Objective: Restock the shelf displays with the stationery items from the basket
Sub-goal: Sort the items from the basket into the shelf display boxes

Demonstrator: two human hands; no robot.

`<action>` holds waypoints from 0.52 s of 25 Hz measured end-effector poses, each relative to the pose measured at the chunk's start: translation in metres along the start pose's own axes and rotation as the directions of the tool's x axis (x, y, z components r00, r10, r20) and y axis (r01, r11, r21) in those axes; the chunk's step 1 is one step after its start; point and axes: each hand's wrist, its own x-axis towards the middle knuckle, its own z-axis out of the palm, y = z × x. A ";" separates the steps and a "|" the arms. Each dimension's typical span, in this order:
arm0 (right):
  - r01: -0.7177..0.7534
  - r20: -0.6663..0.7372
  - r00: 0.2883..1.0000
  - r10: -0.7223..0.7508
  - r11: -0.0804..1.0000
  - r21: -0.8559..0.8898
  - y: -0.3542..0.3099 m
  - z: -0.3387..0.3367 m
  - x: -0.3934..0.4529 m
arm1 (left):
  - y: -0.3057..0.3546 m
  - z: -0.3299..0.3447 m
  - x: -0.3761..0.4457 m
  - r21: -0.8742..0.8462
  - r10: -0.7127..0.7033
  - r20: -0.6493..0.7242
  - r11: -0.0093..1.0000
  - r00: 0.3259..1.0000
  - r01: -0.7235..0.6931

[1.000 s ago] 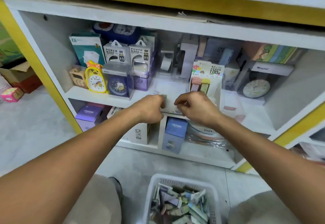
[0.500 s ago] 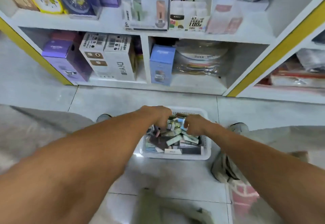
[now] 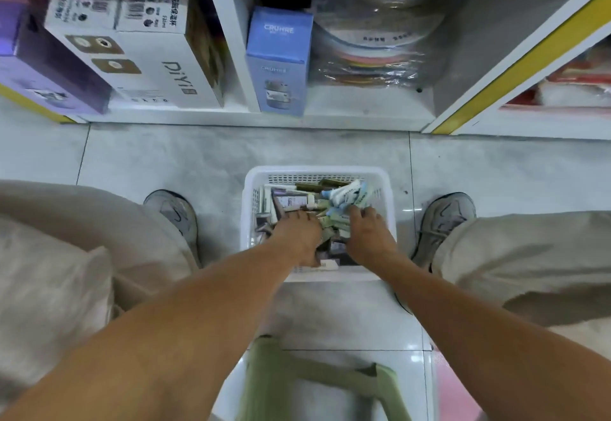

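Down on the floor between the person's two shoes, the white basket [image 3: 315,174] sits just in front of the lower shelf [image 3: 363,113], still heaped with small stationery items [image 3: 344,196] in a loose jumble. Both hands are inside it. Left hand [image 3: 297,234] is knuckles-up over the near-left part of the pile, fingers curled down into the packets; right hand [image 3: 370,232] likewise, fingers bent into the green and white packets toward the far right. Grip on either side: curled and digging, but whether anything is actually pinched I cannot tell, since the fingertips are buried. Step in hand, by my reading: picking the next batch from the basket, with plenty left to restock. Next move calls for closing on a few like packets, lifting them free without dragging neighbours over the rim, then raising them to a display above, which is out of view now. A blue box [image 3: 279,57] and white cartons [image 3: 132,40] fill the lower shelf. Against half a second ago: hands lie deeper and lower in the pile, the basket sits nearer the middle of the view, and the upper shelf has dropped out of frame; a second ago both hands were up at that shelf's edge.
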 end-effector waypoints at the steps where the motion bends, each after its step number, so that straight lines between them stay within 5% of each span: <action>1: -0.001 -0.019 1.000 0.002 0.999 0.035 0.000 0.003 0.001 | 0.001 0.000 0.004 -0.001 0.002 -0.014 1.000 1.000 -0.002; 8: -0.019 0.073 0.997 0.001 0.966 0.259 0.003 0.005 0.012 | -0.001 -0.010 0.031 -0.057 0.035 0.050 0.998 0.998 -0.032; 13: -0.048 0.062 0.998 0.012 0.785 0.617 0.008 0.001 0.014 | -0.003 -0.004 0.036 -0.225 0.005 0.014 0.974 1.000 -0.002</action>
